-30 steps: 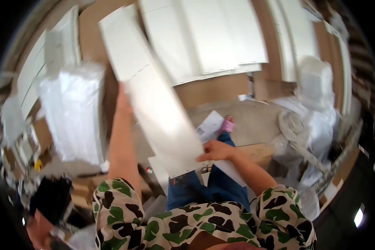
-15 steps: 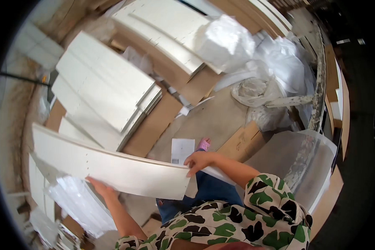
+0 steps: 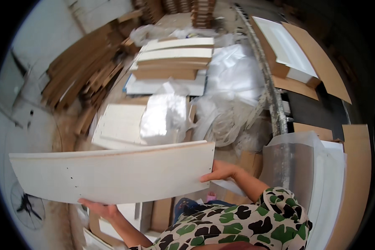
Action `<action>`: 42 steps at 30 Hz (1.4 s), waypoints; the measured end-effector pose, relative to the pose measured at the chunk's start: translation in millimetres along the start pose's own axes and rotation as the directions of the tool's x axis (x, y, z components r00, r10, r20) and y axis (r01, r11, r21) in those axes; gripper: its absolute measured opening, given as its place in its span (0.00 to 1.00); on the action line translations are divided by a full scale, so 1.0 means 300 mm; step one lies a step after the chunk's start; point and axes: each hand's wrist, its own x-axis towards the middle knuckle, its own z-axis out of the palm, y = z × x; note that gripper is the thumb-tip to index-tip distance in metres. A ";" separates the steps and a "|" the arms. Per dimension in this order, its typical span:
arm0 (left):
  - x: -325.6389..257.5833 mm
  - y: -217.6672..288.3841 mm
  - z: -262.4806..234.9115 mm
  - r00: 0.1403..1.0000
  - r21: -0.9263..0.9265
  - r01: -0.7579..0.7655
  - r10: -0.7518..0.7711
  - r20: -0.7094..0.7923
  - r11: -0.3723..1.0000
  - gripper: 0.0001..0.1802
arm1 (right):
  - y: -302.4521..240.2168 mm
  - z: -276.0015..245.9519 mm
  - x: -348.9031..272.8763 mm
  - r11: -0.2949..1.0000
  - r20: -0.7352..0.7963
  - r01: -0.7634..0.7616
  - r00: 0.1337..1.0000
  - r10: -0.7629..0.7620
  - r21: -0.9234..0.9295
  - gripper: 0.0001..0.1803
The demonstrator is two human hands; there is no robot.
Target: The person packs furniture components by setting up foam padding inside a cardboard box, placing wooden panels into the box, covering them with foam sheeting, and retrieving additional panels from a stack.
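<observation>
A long white board (image 3: 121, 175) with small drilled holes near its ends is held up across the view on its long edge. My left hand (image 3: 100, 208) grips its lower edge, left of the middle. At the board's right end my right hand (image 3: 223, 171) has its thumb on the near face; the fingers behind are hidden. Below the board, partly covered by it, more white boards (image 3: 121, 225) show beside brown cardboard. A clear plastic sheet (image 3: 285, 160) hangs over the rail to the right of my right hand.
White board stacks (image 3: 175, 53) and bunched clear plastic (image 3: 164, 118) lie ahead. Cardboard strips (image 3: 81, 68) are heaped at the left, near a fan (image 3: 27, 206). Along the right runs a worn rail (image 3: 271, 91), with an open carton (image 3: 285, 46) holding white parts beyond it.
The view has turned to the right and up. The board, still in both hands, has come more level and higher. The board stacks ahead have shifted in the picture.
</observation>
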 end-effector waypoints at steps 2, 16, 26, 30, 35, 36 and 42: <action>0.008 -0.032 0.156 0.967 0.058 -0.146 0.131 0.219 0.988 0.33 | -0.085 -0.114 -0.046 0.999 -0.015 0.039 0.999 -0.040 -0.022 0.30; 0.630 -1.113 0.926 0.815 0.158 0.349 -0.382 0.435 0.924 0.30 | -0.421 -0.819 -0.165 0.982 -0.747 -0.147 0.638 0.186 0.119 0.19; 0.399 -1.926 1.657 0.303 0.304 0.696 -0.649 0.697 0.651 0.27 | -0.090 -1.003 -0.545 0.947 -0.977 -0.277 0.091 0.193 0.161 0.16; 0.166 -2.139 1.929 0.135 0.418 0.698 -0.681 0.720 0.581 0.28 | 0.159 -1.044 -0.630 0.977 -0.969 -0.110 -0.152 -0.197 -0.181 0.20; -0.012 -2.394 2.188 -0.044 0.552 0.650 -0.699 0.714 0.522 0.31 | -0.281 -1.172 -0.385 0.879 -0.949 0.476 -0.285 0.139 -0.014 0.17; -0.062 -2.443 2.243 -0.097 0.576 0.653 -0.699 0.708 0.492 0.31 | -0.299 -1.202 -0.401 0.891 -0.909 0.452 -0.382 0.166 -0.028 0.18; -0.378 -2.784 2.442 -0.267 0.733 0.621 -0.805 0.530 0.277 0.28 | -0.423 -1.303 -0.408 0.893 -0.824 0.445 -0.530 0.201 -0.068 0.21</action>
